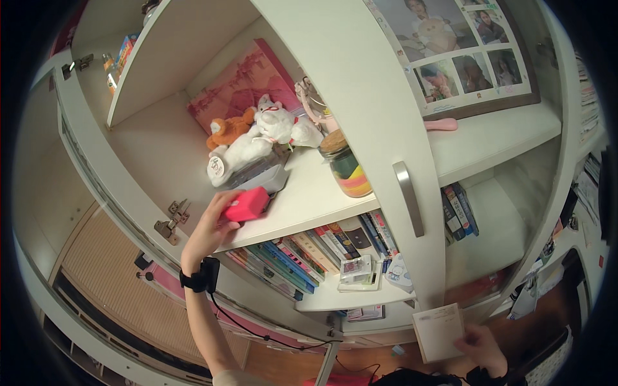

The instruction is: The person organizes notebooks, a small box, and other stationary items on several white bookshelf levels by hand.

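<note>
My left hand [209, 233] reaches to the front edge of a white cabinet shelf [301, 193], its fingers closed on a bright pink box-shaped thing [247, 204]. Just behind that lies a grey-white case [273, 179], next to white plush toys [273, 125] and an orange plush toy [228, 128]. Low on the right, my right hand [484, 349] grips the edge of a cream-coloured notepad [438, 331] with its fingers closed. The notepad is held in front of the cabinet, apart from the shelves.
A glass jar [347, 168] with a cork lid and coloured layers stands on the same shelf. Books [309, 257] fill the shelf below. An open glass door [116, 219] is at left; the right door [421, 257] with its metal handle [409, 198] is closed.
</note>
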A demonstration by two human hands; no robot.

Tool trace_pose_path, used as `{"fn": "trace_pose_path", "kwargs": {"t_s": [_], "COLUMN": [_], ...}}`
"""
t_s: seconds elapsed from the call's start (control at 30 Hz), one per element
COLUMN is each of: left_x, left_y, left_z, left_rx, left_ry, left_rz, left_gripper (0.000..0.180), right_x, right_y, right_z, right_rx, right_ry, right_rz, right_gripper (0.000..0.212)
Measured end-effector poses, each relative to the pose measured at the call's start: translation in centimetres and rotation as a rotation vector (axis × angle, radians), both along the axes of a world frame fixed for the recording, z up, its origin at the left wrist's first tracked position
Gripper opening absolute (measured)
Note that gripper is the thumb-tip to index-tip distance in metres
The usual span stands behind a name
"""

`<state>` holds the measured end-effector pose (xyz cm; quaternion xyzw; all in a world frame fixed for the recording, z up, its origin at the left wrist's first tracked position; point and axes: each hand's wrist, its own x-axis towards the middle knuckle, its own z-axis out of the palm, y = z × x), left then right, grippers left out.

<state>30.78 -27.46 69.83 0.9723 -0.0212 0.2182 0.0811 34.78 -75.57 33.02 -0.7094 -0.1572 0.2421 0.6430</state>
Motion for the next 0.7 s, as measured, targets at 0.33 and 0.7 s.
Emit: {"fn": "trace_pose_path", "kwargs": {"t_s": [0.33,0.7], "left_x": [1.2,10.8], "left_y": [-1.9,-2.4], "left_z": [2.9,3.7], "left_rx": [0.010,0.565], "left_ry": [0.169,0.356], "left_rz": [-0.189,0.044], "left_gripper": [0.075,0.066], "right_x": [2.6,2.2], "right_y": [2.0,5.4], "right_z": [0.4,5.6], "right_rx": [0.055,-0.079], "right_ry": [0.046,0.177], "right_rz": [0.039,0.222], "right_gripper": [0.026,0.023]}}
